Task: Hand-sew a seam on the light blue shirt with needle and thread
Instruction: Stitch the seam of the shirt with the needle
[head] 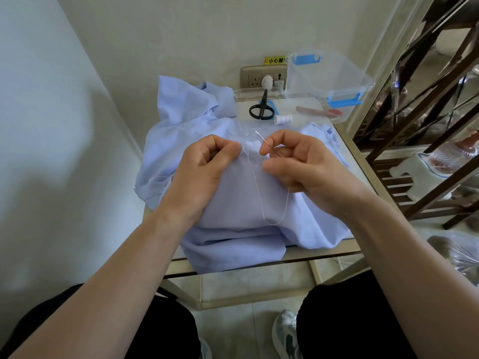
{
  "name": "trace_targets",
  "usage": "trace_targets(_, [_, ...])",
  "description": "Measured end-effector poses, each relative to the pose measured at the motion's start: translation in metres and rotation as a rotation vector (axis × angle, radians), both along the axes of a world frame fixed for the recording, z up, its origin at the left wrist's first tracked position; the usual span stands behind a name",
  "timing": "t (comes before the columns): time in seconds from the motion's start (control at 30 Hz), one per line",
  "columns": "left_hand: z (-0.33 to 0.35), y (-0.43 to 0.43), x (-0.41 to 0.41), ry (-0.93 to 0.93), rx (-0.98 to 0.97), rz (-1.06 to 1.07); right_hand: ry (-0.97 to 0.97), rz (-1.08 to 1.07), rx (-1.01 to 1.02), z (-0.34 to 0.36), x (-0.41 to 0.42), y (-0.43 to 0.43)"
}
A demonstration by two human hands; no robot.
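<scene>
Glass-topped table (pixel 311 255) against the wall is supporting the light blue shirt (pixel 233 203), bunched so the seam area is lying uppermost. Left hand (pixel 197 172) is pinching the fabric, probably to steady it; right hand (pixel 305 167) is pinching the needle (pixel 261 138), tilted up and away, with thread (pixel 261 203) looping slack below. Scissors (pixel 261 107), spool (pixel 283 119) and clear box (pixel 329 76) are lying beyond, within reach.

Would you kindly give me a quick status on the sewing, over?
Right hand pinching needle, thread looped below. Left hand pinching light blue shirt at seam. Scissors behind, not in the way.
</scene>
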State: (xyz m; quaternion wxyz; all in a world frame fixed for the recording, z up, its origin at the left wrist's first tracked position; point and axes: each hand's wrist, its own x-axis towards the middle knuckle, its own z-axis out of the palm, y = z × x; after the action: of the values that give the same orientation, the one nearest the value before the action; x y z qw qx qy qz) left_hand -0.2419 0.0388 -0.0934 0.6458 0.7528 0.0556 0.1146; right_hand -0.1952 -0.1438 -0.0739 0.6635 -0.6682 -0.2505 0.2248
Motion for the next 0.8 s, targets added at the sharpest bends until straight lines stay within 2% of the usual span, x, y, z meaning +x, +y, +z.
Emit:
trace_targets(0.1, [0.0,0.0,0.0,-0.005,-0.005,0.02,-0.164,-0.134,-0.156,-0.004,-0.005,0.006])
trace_targets(0.23, [0.0,-0.002,0.001,0.0,-0.008,0.027,-0.238,-0.198,-0.252,-0.009,-0.01,0.013])
trace_targets(0.37, [0.001,-0.003,0.0,-0.001,-0.021,0.038,-0.259,-0.202,-0.272,-0.009,-0.01,0.013])
trace_targets(0.53, [0.001,-0.004,-0.001,0.012,-0.025,0.046,-0.266,-0.092,-0.305,-0.005,-0.012,0.009])
trace_targets(0.8, [0.0,-0.004,0.001,0.017,-0.017,0.07,-0.277,-0.191,-0.254,-0.01,-0.01,0.013])
